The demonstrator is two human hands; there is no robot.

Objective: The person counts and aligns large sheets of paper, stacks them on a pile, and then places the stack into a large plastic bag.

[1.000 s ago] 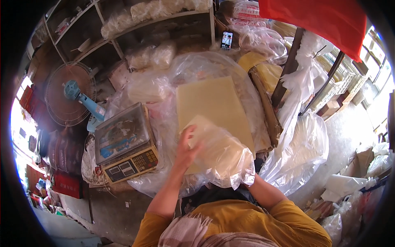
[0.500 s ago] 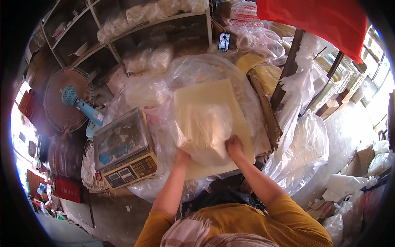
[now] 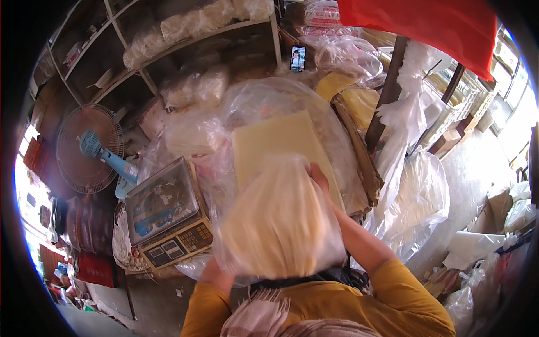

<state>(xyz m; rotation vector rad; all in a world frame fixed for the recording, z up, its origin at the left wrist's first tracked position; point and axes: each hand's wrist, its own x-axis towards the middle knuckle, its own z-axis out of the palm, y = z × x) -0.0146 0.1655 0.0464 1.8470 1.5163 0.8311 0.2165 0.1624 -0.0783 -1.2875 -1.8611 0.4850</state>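
A clear plastic bag (image 3: 281, 219) packed with pale yellow, layered stuff is tipped up close in front of me, smeared by motion. My right hand (image 3: 319, 177) grips its far right edge, thumb side showing. My left forearm (image 3: 216, 273) reaches behind the bag's lower left side, and the bag hides that hand. Under and beyond the bag lies a flat pale yellow board or sheet (image 3: 275, 137), on a bench covered with crumpled clear plastic film (image 3: 247, 95).
Left of the bag stands a weighing scale (image 3: 168, 208) with a metal pan. Farther left is a blue fan (image 3: 106, 157). Shelves (image 3: 196, 36) with bagged goods and an upright phone (image 3: 297, 59) are at the back. A dark post (image 3: 387, 92) and hanging red sheet (image 3: 421, 28) stand right.
The bag has come up off the board toward me and tilted, its packed contents facing up. Both hands moved with it; the left one has gone out of sight behind it.
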